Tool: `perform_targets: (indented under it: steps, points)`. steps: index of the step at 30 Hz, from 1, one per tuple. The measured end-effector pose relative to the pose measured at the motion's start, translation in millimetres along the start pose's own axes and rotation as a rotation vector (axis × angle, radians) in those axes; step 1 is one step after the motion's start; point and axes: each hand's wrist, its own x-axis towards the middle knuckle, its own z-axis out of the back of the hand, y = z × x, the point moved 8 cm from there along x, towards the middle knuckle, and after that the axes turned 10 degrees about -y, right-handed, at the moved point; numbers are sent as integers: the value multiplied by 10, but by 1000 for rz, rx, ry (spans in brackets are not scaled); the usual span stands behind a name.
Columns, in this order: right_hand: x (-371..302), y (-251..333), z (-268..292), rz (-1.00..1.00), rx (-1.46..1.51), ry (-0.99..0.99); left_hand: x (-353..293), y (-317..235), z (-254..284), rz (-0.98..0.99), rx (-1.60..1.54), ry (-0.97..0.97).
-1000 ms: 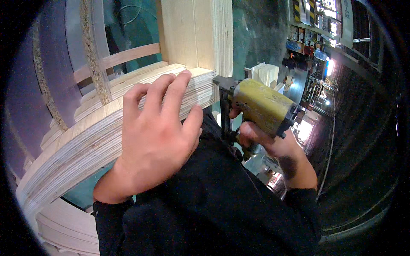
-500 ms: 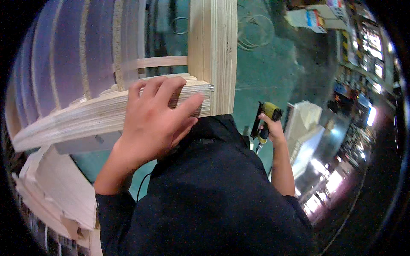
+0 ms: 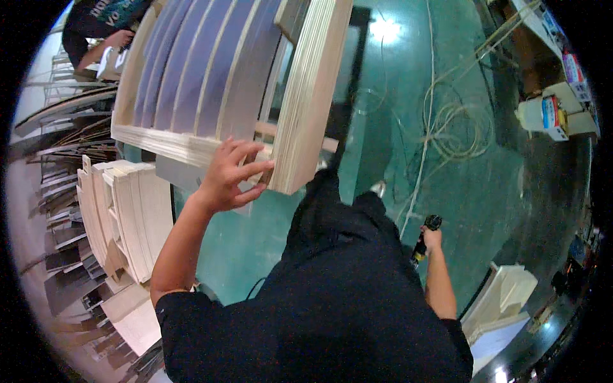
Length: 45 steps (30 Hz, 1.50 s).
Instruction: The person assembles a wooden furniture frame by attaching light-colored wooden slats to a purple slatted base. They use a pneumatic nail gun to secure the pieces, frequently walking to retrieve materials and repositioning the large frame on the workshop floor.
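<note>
My left hand point(image 3: 231, 177) is at the near corner of a large plywood frame point(image 3: 300, 121), its fingers spread and bent over the front rail. Whether the fingertips press on the wood or only hover by it is hard to tell. Curved purple-grey panels point(image 3: 211, 64) with pale wooden ribs fill the frame to the left. Down at my right side, my right hand point(image 3: 433, 239) is closed round the grip of an air nail gun point(image 3: 419, 247). The gun is held low, away from the frame, and is partly hidden by the hand.
Coiled hose point(image 3: 463, 131) and a long pale line lie on the green floor point(image 3: 389, 153). Stacked curved wooden parts point(image 3: 137, 210) stand at left. Pale boards point(image 3: 501, 293) lean at lower right, with cartons point(image 3: 554, 115) at far right. Another person's hand point(image 3: 119, 39) shows at upper left.
My view has swung, and the frame now appears farther off and more to the left. My left hand has slid toward the corner. The nail gun has dropped lower, farther from the frame.
</note>
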Motion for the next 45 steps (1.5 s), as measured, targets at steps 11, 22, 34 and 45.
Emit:
perform_targets:
  steps: [11, 22, 34, 45]
  points:
    - [-1057, 2480, -512, 170, 141, 806, -213, -68, -174, 253, -21, -273]
    - [-3405, 3931, -545, 660, 263, 1217, -372, -76, -134, 292, -116, -583]
    - [-4333, 4309, -909, 1249, -151, 434, -520, 396, 131, 166, -149, -566]
    - [-4714, 4439, -1166, 1785, -613, -212, -524, 374, 79, 121, -91, -663]
